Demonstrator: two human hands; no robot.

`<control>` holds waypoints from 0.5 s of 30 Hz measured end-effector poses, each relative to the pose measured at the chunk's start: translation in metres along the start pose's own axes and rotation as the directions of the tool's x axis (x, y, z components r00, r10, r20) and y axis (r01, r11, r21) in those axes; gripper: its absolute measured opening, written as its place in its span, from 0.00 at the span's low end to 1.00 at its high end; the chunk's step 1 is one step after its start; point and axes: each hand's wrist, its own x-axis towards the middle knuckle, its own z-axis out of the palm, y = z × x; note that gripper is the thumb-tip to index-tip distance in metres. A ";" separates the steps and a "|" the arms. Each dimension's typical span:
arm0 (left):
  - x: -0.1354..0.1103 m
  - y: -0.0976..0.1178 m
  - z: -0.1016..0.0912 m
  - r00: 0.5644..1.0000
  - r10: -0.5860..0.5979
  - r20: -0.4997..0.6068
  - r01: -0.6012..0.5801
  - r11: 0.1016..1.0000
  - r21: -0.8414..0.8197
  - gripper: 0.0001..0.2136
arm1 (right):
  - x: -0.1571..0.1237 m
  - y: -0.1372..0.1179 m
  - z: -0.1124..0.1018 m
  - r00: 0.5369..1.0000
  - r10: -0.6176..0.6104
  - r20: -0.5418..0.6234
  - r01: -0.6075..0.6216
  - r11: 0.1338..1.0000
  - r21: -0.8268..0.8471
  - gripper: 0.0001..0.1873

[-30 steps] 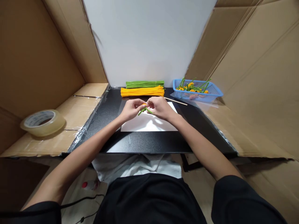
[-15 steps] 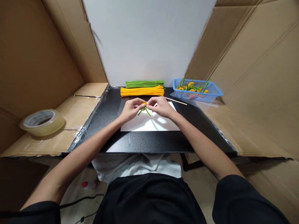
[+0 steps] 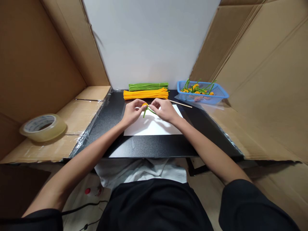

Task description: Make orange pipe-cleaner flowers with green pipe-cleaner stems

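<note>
The tape roll on the cardboard ledge beyond the worktop's left edge has marks on its core too small to read. Your left hand pinches the orange tip of the green pipe cleaner over the white sheet at the worktop's middle. Your right hand has its fingers closed on the stem from the other side. A yellow bundle and a green bundle lie along the back edge. A wooden stick lies just beside your right hand. A blue basket of green-and-orange pieces sits by the back right corner.
</note>
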 end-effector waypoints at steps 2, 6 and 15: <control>-0.001 0.002 0.000 1.000 0.003 -0.024 -0.002 1.000 0.021 0.16 | -0.004 -0.009 0.002 0.999 -0.041 0.027 0.045 0.981 -0.189 0.14; -0.002 0.005 0.002 0.998 -0.029 -0.053 0.030 0.999 0.017 0.14 | -0.012 -0.029 0.008 0.995 -0.063 0.079 0.094 0.862 -0.498 0.15; 0.001 0.003 -0.001 1.000 0.009 0.015 -0.009 0.999 0.037 0.13 | -0.009 -0.027 0.002 0.968 0.005 0.250 0.136 0.829 -0.543 0.15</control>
